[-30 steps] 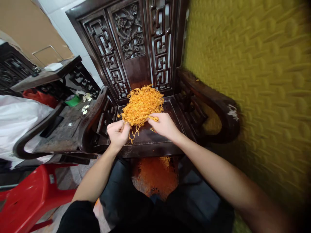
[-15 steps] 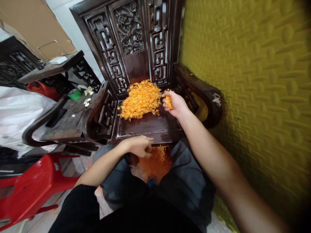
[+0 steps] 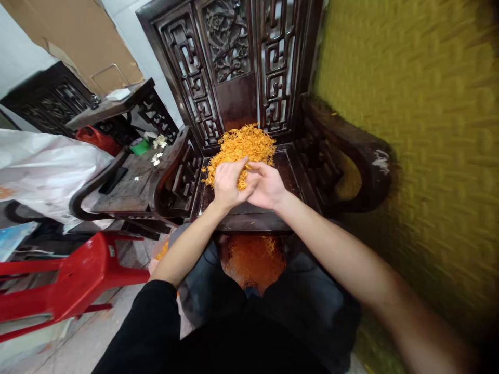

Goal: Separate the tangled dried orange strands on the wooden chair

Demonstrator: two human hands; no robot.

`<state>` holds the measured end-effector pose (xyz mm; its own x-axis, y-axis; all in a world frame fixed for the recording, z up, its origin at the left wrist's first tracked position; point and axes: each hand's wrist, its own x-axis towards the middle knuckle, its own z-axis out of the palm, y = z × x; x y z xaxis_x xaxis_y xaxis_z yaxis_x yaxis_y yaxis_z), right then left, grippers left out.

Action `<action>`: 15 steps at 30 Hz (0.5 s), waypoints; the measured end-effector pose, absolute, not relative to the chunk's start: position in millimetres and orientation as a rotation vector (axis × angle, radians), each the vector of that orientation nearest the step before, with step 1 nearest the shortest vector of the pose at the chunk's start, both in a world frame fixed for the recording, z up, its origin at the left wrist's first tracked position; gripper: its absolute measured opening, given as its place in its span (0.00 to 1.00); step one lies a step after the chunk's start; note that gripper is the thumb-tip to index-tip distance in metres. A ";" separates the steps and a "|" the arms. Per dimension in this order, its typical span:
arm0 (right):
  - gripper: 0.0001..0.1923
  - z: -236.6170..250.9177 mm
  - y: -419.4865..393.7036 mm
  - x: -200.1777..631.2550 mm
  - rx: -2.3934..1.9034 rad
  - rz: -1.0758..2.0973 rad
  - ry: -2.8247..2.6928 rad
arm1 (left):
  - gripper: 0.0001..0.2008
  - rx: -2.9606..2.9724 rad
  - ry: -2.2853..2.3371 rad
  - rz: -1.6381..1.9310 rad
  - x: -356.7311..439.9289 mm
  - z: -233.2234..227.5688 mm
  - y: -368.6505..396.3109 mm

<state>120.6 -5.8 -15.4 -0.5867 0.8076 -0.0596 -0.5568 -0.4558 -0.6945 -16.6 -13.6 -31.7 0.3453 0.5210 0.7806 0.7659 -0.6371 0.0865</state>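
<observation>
A heap of thin orange strands [image 3: 244, 145] lies at the back of a dark carved wooden chair's seat [image 3: 288, 166]. My left hand [image 3: 227, 183] and my right hand [image 3: 266, 186] meet at the heap's near edge, fingers curled into the strands. A small tuft shows between the two hands. Whether either hand truly grips strands is hard to see. Below the seat's front edge, between my knees, sits a second mass of orange strands [image 3: 253, 259].
A second dark wooden chair [image 3: 128, 182] stands at the left with small white flowers [image 3: 158, 148] and a green item on it. A red plastic stool [image 3: 66, 280] is at lower left, a white bag [image 3: 42, 166] behind it. A yellow padded wall [image 3: 421, 130] runs along the right.
My left hand rose from the strands between my knees to the heap. My right hand came back from the heap's right side to meet it at the near edge.
</observation>
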 end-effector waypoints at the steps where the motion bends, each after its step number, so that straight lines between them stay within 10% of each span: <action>1: 0.14 -12.9 -5.9 125.1 -0.385 2.156 -0.732 | 0.27 -2.293 -1.140 -1.176 -16.9 -32.3 -10.5; 6: 0.32 -3.9 -9.1 134.5 -0.129 2.245 -0.673 | 0.14 -2.263 -0.978 -1.258 -15.8 -34.8 -0.6; 15: 0.32 4.7 -32.1 129.9 -0.242 2.272 -0.928 | 0.18 -2.493 -0.931 -0.995 -19.3 -10.8 -15.9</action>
<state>129.9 -32.1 4.7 -0.7631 0.6420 0.0744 -0.5104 -0.5281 -0.6787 -19.3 -15.9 -10.8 0.5505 0.4586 0.6976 0.6657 -0.7453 -0.0354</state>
